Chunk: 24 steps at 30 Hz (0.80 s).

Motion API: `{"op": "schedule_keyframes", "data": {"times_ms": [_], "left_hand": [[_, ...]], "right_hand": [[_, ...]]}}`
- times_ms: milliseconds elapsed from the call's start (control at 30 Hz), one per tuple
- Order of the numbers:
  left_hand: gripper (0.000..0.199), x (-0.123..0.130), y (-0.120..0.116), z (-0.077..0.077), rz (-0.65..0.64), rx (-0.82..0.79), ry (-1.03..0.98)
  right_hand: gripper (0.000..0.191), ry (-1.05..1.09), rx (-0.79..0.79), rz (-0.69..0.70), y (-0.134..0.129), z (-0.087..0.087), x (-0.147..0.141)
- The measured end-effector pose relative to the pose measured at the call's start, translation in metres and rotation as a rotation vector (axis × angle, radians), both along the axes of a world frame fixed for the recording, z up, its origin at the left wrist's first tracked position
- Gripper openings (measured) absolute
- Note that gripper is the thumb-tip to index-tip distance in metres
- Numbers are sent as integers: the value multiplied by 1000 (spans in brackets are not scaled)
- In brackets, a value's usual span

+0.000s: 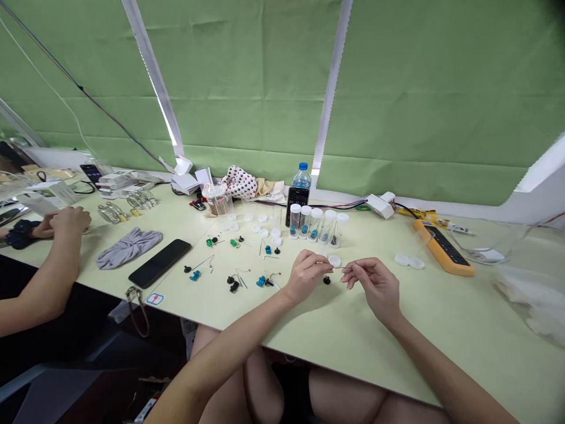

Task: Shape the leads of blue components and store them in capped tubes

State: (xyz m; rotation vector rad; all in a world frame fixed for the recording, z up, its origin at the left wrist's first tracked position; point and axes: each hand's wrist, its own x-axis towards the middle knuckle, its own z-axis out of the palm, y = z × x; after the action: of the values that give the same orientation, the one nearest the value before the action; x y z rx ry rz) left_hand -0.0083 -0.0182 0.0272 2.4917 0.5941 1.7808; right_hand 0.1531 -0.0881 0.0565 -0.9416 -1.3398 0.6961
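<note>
A thin metal rod [342,268] stretches between my two hands above the table. My left hand [306,275] is closed, its fingertips pinching the rod's left end. My right hand [376,287] pinches the other end between thumb and fingers. Just below my left fingertips is a small black knob-like part [326,280]. Behind the rod lies a round white cap [334,260]. To the left are loose groups of small parts: blue pieces [195,275], green pieces [233,242], black pieces [233,285] and thin metal pins [241,278].
Several capped clear tubes [315,226] stand before a phone [296,203] and a water bottle [302,175]. An orange power strip [444,247] lies right. Left are a dark phone [159,262], a grey cloth band [129,247] and another person's hands [68,224].
</note>
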Motion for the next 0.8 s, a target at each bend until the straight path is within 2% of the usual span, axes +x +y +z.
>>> {"op": "schedule_keyframes", "data": {"times_ms": [300, 800], "left_hand": [[9, -1, 0, 6, -33, -102, -94], [13, -1, 1, 3, -62, -107, -87]], "right_hand": [[14, -3, -39, 42, 0, 1, -3], [16, -36, -64, 39, 3, -1, 0]]}}
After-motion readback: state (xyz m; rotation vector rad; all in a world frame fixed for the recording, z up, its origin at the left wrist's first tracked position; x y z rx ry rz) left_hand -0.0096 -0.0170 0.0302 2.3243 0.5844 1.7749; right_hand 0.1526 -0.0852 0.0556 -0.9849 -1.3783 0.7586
